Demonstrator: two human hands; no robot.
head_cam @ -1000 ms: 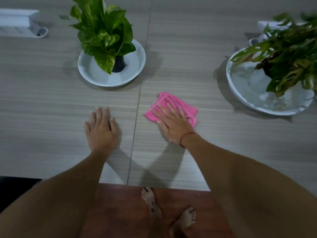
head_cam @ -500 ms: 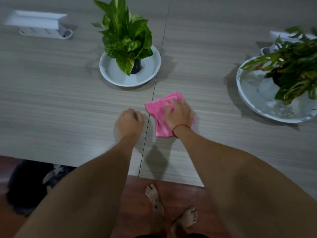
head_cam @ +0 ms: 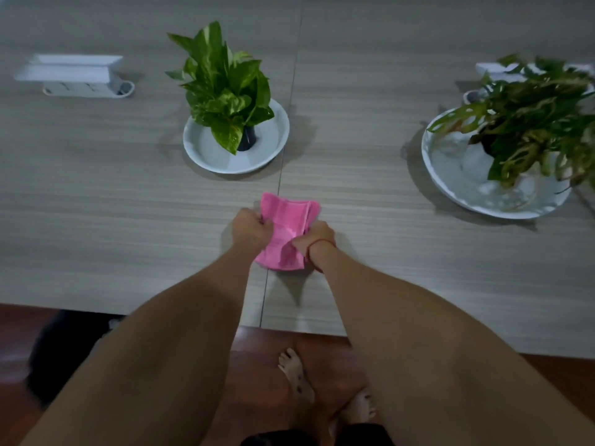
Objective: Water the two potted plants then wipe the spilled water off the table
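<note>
- Close to the near edge of the table (head_cam: 96,239), at the seam between its two halves, we have the pink cloth (head_cam: 286,233) gathered up between both hands.
- Our left hand (head_cam: 249,231) is curled closed on the cloth's left side, and our right hand (head_cam: 314,238) is closed on its right side, a red thread at the wrist. The lower edge of the cloth seems to hang just above the tabletop or brush it; we cannot tell which.
- We judge the cloth soft, light and limp: it folds and sags where nothing holds it. It looks easiest to manage pinched at two edges or bunched into a pad under a flat palm, and if it has taken up water it will hang heavier and may drip.
- Farther in, just left of the seam, stands the small leafy plant (head_cam: 225,88) in a dark pot on a white dish (head_cam: 206,149). That dish looks rigid and breakable, so we would wipe around it rather than shove it.
- Toward the right edge sits the larger plant (head_cam: 528,114) in a wide white bowl (head_cam: 450,178) that appears to hold water.
- Whether wet patches remain on the tabletop we cannot make out in this dim light.
- Near the far left corner lies a white block (head_cam: 74,75), well apart from everything else.
</note>
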